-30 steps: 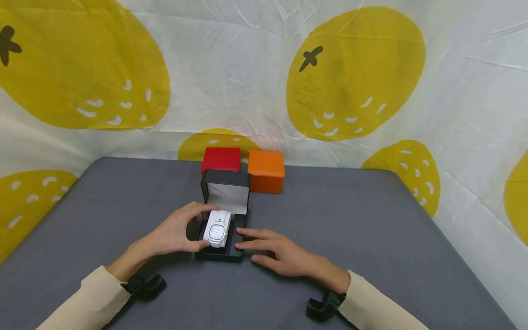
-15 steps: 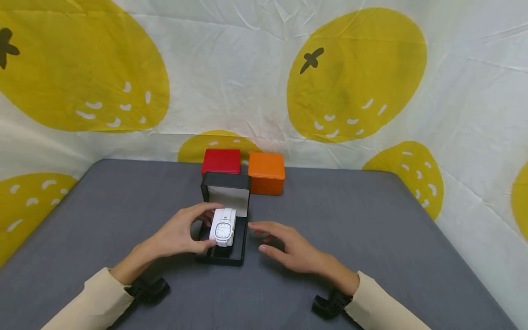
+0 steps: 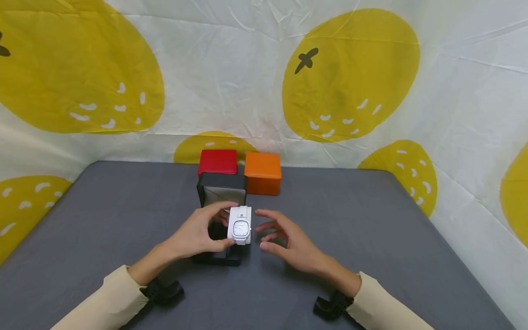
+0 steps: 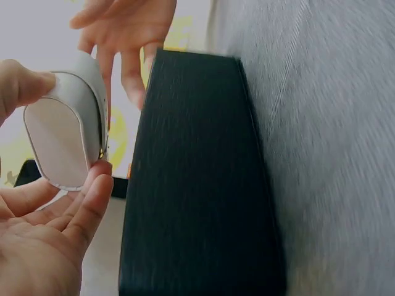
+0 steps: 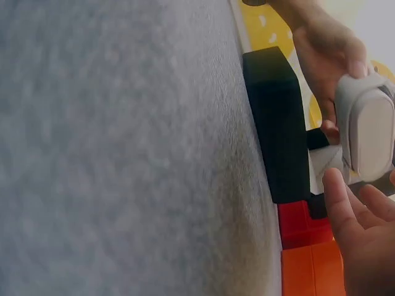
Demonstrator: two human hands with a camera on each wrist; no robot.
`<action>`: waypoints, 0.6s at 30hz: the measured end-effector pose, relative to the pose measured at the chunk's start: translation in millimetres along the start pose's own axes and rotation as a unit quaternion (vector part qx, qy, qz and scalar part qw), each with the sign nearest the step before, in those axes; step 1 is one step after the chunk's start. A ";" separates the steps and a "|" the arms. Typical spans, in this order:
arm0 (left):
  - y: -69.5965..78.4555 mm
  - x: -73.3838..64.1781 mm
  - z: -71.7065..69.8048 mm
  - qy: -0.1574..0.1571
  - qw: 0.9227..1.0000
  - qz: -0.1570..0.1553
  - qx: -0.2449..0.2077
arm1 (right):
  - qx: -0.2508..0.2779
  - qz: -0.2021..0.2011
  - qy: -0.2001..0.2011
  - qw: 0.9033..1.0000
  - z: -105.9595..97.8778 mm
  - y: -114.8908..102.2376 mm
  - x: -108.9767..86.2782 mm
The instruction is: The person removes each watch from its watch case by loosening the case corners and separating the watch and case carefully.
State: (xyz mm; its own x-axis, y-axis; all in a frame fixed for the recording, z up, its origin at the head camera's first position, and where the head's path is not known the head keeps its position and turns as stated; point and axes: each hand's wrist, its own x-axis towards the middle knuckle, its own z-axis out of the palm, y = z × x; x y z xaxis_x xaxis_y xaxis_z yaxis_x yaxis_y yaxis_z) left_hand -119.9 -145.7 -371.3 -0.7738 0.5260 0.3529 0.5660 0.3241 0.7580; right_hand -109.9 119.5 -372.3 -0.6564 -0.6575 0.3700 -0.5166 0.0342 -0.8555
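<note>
White watch (image 3: 240, 225): strapped round a pale cushion (image 4: 58, 145); raised above the right edge of the black box (image 3: 222, 180), farther right than half a second ago.
Left hand (image 3: 194, 238): pinching cushion and watch between thumb and fingers, shifted right with both.
Right hand (image 3: 290, 247): holding nothing, loosely bent, just beside the watch; a second ago resting on the box's right side.
Black box: standing open, unmoved.
Red box (image 3: 218, 161), orange box (image 3: 262, 173): unmoved behind.

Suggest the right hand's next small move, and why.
Probably bring the right hand onto the right side of the white watch: in the head view that hand is close but apart, while the left hand holds the watch up, clear of the open black box.
</note>
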 end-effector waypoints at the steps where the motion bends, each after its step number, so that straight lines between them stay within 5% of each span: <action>1: 0.6 0.6 1.9 -0.001 1.000 -0.001 -0.001 | 0.003 0.005 -0.001 1.000 0.5 3.2 -0.6; 18: 15.1 4.2 25.3 0.015 1.000 -0.011 -0.020 | 0.016 0.043 0.018 0.999 -0.3 10.9 -10.2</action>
State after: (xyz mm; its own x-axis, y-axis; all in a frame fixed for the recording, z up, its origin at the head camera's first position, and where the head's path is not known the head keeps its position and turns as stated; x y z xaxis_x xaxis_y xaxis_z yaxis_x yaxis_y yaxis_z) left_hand -107.4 -118.7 -372.2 -0.7947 0.4955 0.3506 0.5366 0.3035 0.7874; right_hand -108.9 126.8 -385.3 -0.7170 -0.6261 0.3065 -0.4401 0.0656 -0.8956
